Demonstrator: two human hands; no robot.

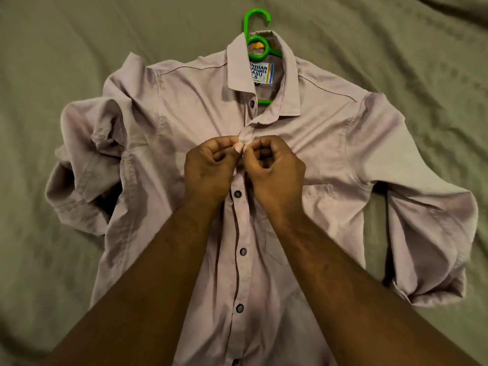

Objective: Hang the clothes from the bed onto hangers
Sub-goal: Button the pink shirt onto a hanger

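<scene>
A pale mauve button-up shirt (330, 133) lies flat on the bed, front up, with a green plastic hanger (257, 35) inside it; the hook sticks out past the collar. Several dark buttons run down the placket. My left hand (208, 167) pinches the placket edge just below the collar with thumb and forefinger. My right hand (274, 167) is right beside it, fingers curled, pinching the opposite edge of the placket. Both sleeves are rolled and bunched at the sides.
An olive-green bedsheet (79, 48) with soft wrinkles covers the whole bed around the shirt. The left sleeve (87, 165) is crumpled in a heap; the right sleeve (433, 233) bends down along the shirt's side.
</scene>
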